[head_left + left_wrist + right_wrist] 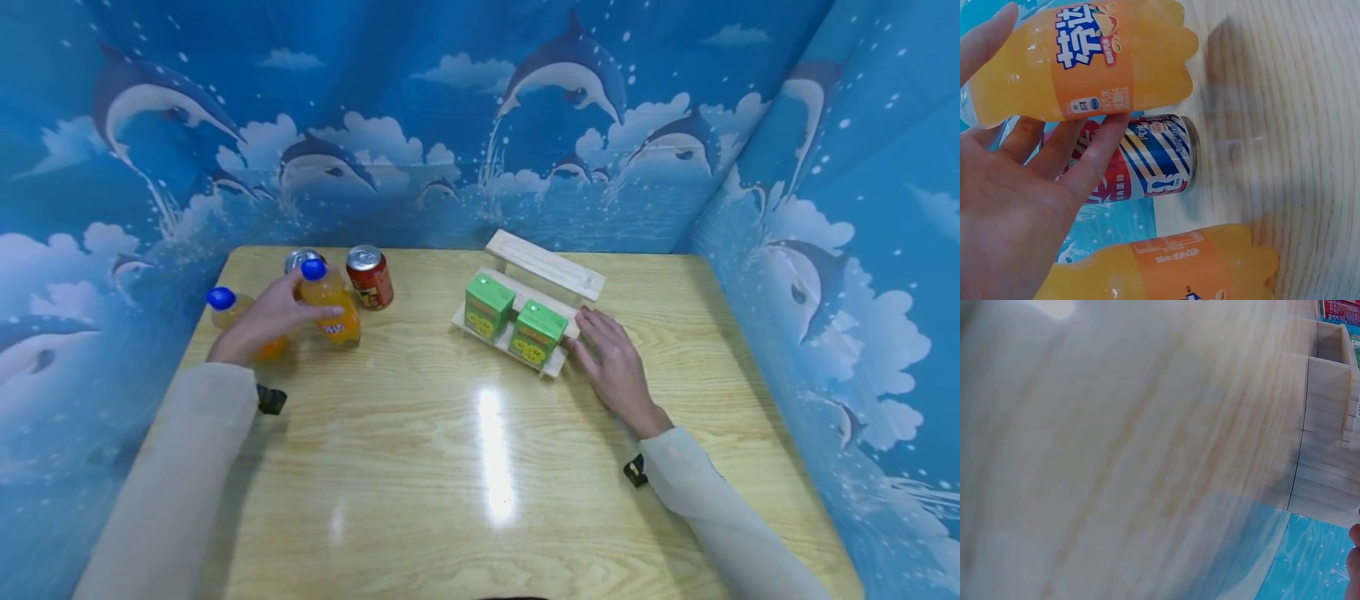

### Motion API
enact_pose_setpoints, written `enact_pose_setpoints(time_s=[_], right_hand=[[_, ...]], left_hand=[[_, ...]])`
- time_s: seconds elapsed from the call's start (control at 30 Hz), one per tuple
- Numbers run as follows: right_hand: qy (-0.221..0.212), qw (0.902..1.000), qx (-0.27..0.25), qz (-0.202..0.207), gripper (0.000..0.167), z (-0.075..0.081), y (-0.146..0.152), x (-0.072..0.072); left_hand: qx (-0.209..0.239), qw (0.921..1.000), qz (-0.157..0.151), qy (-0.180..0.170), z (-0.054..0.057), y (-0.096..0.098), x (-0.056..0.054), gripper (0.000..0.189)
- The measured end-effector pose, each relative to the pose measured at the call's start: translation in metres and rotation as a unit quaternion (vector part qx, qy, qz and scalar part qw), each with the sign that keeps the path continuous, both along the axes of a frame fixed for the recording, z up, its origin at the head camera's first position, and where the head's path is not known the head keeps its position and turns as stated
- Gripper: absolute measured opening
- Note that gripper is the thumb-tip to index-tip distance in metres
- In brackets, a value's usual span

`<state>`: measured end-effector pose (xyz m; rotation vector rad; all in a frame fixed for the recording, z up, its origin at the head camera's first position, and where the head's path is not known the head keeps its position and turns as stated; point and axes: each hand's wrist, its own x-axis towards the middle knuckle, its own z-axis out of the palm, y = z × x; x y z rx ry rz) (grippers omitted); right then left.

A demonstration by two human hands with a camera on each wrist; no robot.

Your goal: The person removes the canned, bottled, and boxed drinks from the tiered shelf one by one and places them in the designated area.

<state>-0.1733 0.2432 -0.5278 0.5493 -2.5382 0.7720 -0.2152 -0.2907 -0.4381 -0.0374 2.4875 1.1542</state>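
1. Clearly, the left hand (276,317) grasps a small clear plastic bottle of orange drink with a blue screw cap (330,292), the thumb on one side of it and the fingers on the other.
2. This bottle is at the left of the pale wood-grain table (420,433), near the far edge; whether its base touches the surface I cannot tell.
3. Its body is bright orange and glossy, narrowing toward the cap and ending in a lobed base. An orange label wraps its middle, printed with white, blue-edged characters and a small fruit picture.
4. Beside it, farther from the person, stands a red drink can with a silver top (372,282).
5. Behind the hand is a second can, red, white and blue with slanting stripes (1160,156); the left wrist view shows it between the held bottle and another blue-capped orange bottle (225,310).
6. The right hand (617,367) grips nothing; its fingers, mostly extended, touch the right end of a light wooden two-tier stand (545,265).
7. On the lower tier sit two green box cartons with yellow fruit pictures (489,307), upright and with a narrow gap between them.
8. Around the table hangs a blue curtain with leaping dolphins and clouds (450,200).
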Motion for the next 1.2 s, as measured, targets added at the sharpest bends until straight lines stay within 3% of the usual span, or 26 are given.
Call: enact_pose_setpoints(time_s=[0.6,1.2], right_hand=[[-0.002,1.0,0.003,0.002,0.05,-0.0001,0.0012,-0.0001],[0.003,1.0,-0.006,0.002,0.05,-0.0002,-0.0006,0.0004]], left_hand=[[-0.04,0.9988,0.003,-0.028,-0.0092,0.0044,0.0012,0.119],[-0.001,0.9997,-0.015,-0.02,-0.0066,-0.0014,0.0029,0.081]])
